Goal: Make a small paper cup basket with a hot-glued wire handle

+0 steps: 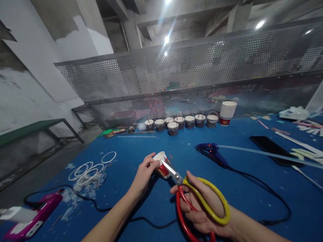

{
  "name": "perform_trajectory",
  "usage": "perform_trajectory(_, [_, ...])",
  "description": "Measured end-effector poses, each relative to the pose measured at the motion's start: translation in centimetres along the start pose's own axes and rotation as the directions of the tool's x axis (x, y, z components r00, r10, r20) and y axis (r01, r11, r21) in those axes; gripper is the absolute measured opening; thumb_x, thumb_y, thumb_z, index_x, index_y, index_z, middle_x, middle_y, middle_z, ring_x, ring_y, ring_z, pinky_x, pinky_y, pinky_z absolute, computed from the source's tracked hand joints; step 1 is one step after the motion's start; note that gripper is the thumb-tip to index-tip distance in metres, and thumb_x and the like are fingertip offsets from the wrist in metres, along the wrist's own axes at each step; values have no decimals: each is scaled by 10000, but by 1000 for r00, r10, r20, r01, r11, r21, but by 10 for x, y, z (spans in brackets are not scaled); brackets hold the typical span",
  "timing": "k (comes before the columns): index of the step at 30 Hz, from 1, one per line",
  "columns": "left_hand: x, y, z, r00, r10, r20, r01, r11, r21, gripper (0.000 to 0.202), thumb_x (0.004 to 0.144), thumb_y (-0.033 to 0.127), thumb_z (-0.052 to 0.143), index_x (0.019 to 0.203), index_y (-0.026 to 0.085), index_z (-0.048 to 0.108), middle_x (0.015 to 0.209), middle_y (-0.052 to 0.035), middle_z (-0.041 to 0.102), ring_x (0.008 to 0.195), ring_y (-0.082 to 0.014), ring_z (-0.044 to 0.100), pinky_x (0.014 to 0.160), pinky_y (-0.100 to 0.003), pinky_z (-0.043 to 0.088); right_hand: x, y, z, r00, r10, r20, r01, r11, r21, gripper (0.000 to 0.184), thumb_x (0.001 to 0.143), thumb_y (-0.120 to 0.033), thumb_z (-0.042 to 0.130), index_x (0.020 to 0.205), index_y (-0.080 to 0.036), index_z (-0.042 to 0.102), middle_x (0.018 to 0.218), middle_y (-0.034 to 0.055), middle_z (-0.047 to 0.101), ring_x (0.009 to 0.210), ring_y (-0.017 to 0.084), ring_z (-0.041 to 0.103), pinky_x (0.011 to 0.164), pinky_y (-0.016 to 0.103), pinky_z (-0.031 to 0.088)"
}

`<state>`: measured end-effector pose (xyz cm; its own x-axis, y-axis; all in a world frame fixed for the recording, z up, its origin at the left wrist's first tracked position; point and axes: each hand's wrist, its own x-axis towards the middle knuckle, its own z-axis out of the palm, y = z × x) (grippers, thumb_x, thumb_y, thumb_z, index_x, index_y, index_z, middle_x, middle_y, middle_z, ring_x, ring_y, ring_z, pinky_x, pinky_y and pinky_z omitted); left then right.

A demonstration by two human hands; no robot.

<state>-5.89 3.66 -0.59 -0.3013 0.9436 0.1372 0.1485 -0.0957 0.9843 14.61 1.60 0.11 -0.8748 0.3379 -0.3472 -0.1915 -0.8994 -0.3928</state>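
Note:
My left hand grips a small red-and-white paper cup, tilted on its side just above the blue table. My right hand holds large scissors with one red and one yellow handle loop. The scissor blades are at the cup's rim, the tip touching or inside the cup mouth. Both hands sit at the near middle of the table.
Several white paper rings lie at left. A pink glue gun with a black cord rests at near left, a blue glue gun at centre right. Small finished cups line the far edge beside a cup stack. A phone and paper strips lie at right.

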Motion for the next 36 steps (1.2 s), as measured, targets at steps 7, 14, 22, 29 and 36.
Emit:
perform_trajectory(7, [1,-2,-2,995,3,104,-4,1000,4,245,707,421,644,670,180,668,1311,-115,499,1142,-274,505,942,-365,386,1,1,-1,1000,8,-13,-8,1000,1,624,879,-632,262,1052,-146,614,516,-11,529,262,39,358,247,134,270])
perform_trajectory(14, [-2,0,-4,994,81,67,-88,991,105,248,730,429,615,688,191,672,1290,-104,493,1160,-267,486,961,-362,352,-2,2,4,1000,-9,-30,9,1000,0,618,884,-626,262,1039,-144,616,500,-17,519,256,30,331,243,124,246])
perform_trajectory(22, [-5,8,-1,994,86,67,-94,985,141,261,701,440,632,728,188,693,1275,-123,513,1159,-284,490,951,-375,370,-1,1,1,1000,-18,-3,18,1000,8,614,892,-616,246,995,-142,622,508,-13,522,263,29,332,248,124,256])
perform_trajectory(29, [-7,11,-1,993,103,59,-111,984,142,221,707,410,645,668,197,687,1260,-114,526,1191,-279,463,983,-382,345,0,3,0,1000,-10,23,9,1000,29,624,888,-624,236,1019,-151,621,510,-16,515,264,30,324,246,125,239])
perform_trajectory(36, [-8,15,-2,987,133,86,-147,972,184,228,727,404,622,643,203,691,1158,-100,566,1080,-257,526,895,-370,421,-1,1,-1,998,-4,58,0,998,62,678,873,-658,205,981,-134,622,517,-8,518,270,30,330,245,126,230])
